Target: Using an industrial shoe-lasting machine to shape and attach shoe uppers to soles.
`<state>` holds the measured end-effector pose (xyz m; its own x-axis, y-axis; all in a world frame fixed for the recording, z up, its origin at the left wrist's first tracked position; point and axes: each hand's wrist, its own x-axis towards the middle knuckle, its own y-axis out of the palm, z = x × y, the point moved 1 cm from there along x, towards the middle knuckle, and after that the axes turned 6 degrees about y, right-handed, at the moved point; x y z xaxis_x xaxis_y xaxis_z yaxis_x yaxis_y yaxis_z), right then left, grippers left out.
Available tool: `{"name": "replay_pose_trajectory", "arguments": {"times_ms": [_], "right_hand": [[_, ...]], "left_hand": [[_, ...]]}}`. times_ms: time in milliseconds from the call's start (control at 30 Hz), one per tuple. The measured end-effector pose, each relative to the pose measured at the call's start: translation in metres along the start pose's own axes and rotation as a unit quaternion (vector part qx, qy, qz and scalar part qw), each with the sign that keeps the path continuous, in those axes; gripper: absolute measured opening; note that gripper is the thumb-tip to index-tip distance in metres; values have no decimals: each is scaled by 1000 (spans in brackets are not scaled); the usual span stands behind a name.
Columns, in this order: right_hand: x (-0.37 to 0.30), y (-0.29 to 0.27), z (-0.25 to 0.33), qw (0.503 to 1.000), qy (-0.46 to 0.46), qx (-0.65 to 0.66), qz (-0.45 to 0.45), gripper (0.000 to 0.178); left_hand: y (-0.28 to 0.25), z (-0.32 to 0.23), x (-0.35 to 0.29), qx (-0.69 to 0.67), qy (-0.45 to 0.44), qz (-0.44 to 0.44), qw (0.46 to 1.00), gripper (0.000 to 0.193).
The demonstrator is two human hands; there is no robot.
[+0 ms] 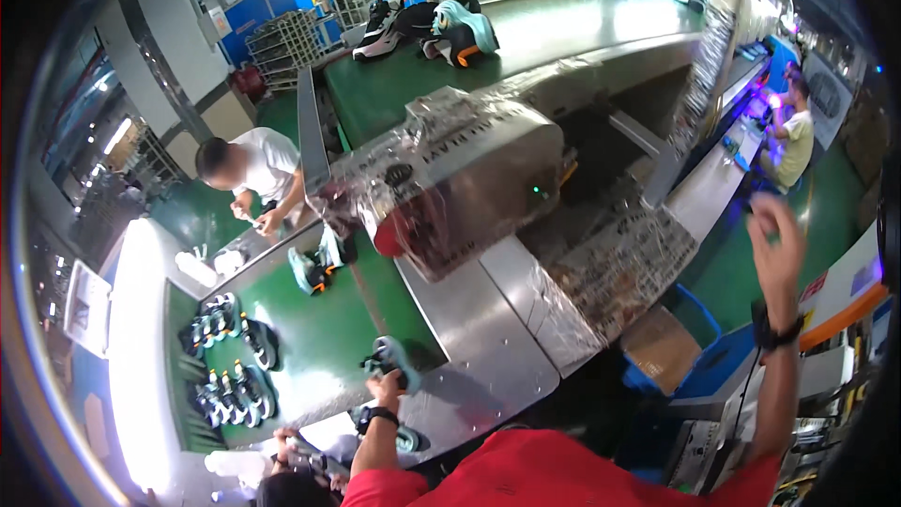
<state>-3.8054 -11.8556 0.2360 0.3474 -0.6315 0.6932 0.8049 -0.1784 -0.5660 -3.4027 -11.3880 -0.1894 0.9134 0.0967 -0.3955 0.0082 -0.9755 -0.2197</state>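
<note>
My left hand (383, 387) is closed on a grey and pale-blue sports shoe (402, 368) at the near edge of the green belt, where it meets a metal table. Close by my left wrist lies another pale-blue shoe (407, 439), partly hidden by my forearm. Off to the right, my right hand (777, 249) is raised in the air, its fingers loosely curved and apart. No held thing can be made out in it. Both wrists wear dark bands.
Dark shoes (235, 394) stand in rows at the belt's left. A plastic-wrapped metal machine (479, 169) rises ahead, with more shoes (460, 33) on a raised belt behind. Co-workers are at the far left (267, 169), lower left (300, 469) and right (796, 141). A cardboard box (662, 347) sits right.
</note>
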Motion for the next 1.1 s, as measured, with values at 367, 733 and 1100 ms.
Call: {"name": "replay_pose_trajectory", "arguments": {"times_ms": [367,733,1100], "right_hand": [[278,310,202,846,-421,-223,239,92],[297,308,232,970,-133,-16,203,56],[151,68,125,963,66,258,-33,41]], "left_hand": [[-15,70,102,268,92,-140,949,81],[-55,58,112,239,341,-14,909,53],[133,-181,-198,-109,123,626,762,38]]}}
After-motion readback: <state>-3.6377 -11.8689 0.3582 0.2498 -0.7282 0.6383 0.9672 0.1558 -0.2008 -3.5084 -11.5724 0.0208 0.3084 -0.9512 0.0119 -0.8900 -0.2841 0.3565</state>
